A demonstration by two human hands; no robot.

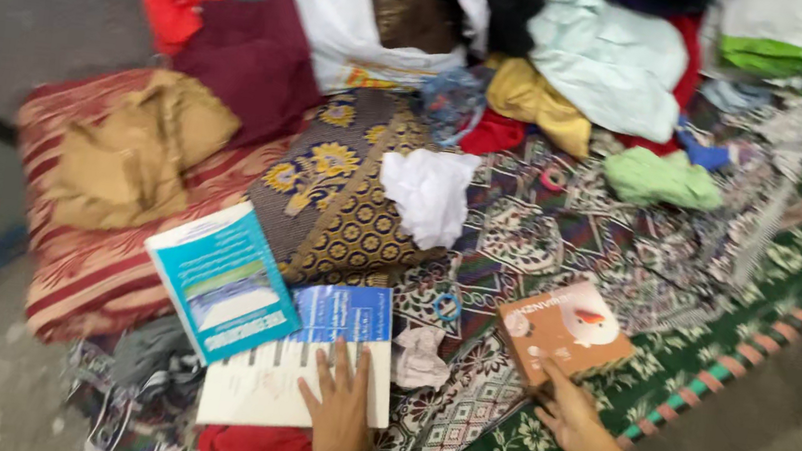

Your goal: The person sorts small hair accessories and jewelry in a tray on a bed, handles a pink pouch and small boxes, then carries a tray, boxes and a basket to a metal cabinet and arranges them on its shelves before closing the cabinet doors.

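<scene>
My left hand lies flat, fingers spread, on a white and blue booklet at the near edge of the bed. A teal book rests partly over the booklet's left corner. My right hand touches the near corner of an orange-brown book with a white bird picture, its fingers curled at the book's edge. A small crumpled pale cloth lies between the two hands.
A patterned bedspread is strewn with clothes: a white cloth, a green cloth, a yellow one. A striped red pillow and a dark floral cushion lie at left. A blue ring sits mid-bed.
</scene>
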